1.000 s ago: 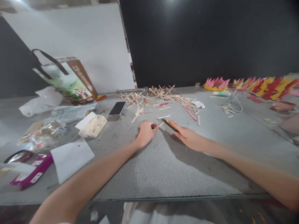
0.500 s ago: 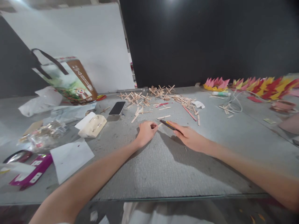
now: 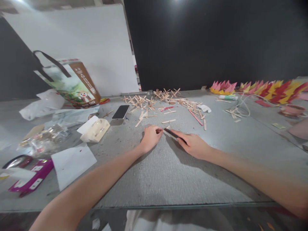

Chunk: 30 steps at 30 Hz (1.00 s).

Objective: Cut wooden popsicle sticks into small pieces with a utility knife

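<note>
My left hand (image 3: pixel 152 137) rests on the grey table, its thumb and forefinger pinched on a small wooden stick that is mostly hidden at the fingertips. Just to the right, my right hand (image 3: pixel 193 144) is wrapped round a dark cutter knife (image 3: pixel 175 135), whose tip points left and nearly meets my left fingertips. A loose wooden stick (image 3: pixel 168 121) lies beyond the hands. Behind it are a red pen (image 3: pixel 166 108), a pink striped stick (image 3: pixel 196 117), a pile of flat sticks (image 3: pixel 190 104) and several star shapes made of sticks (image 3: pixel 141 102).
A phone (image 3: pixel 121 112), a cream box (image 3: pixel 96 130), white paper (image 3: pixel 73 163), a purple package (image 3: pixel 36 178) and a shopping bag (image 3: pixel 77 83) are on the left. Paper petals (image 3: pixel 274 91), a white cable (image 3: pixel 246 107) and a pink bowl (image 3: pixel 292 110) are on the right.
My right hand and the cutter knife have shifted slightly left and down, and the knife has turned so its yellow part no longer shows. My left hand has hardly moved.
</note>
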Motion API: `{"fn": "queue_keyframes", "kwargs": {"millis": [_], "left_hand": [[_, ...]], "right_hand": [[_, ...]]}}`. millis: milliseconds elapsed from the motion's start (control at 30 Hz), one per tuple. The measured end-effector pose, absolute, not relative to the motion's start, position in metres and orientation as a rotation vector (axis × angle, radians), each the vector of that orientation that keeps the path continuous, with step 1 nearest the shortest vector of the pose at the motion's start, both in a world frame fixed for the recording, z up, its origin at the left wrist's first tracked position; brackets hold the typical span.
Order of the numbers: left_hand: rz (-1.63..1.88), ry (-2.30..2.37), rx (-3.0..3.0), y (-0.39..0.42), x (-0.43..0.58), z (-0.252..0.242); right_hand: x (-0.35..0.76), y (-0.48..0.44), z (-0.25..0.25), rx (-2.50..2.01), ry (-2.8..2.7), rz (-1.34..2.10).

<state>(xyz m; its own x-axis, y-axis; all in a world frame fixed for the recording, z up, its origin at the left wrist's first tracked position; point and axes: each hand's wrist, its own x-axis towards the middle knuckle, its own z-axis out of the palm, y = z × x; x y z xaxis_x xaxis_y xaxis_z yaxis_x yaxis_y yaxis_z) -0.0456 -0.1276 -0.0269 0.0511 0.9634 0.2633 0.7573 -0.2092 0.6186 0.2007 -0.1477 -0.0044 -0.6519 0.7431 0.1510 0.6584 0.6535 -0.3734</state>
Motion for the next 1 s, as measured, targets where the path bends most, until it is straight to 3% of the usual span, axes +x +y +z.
{"fn": "queue_keyframes", "kwargs": {"millis": [1000], "left_hand": [[0.904, 1.714, 2.240, -0.123, -0.046, -0.032]], "right_hand": [[0.190, -0.149, -0.006, -1.154, -2.678, 0.224]]}}
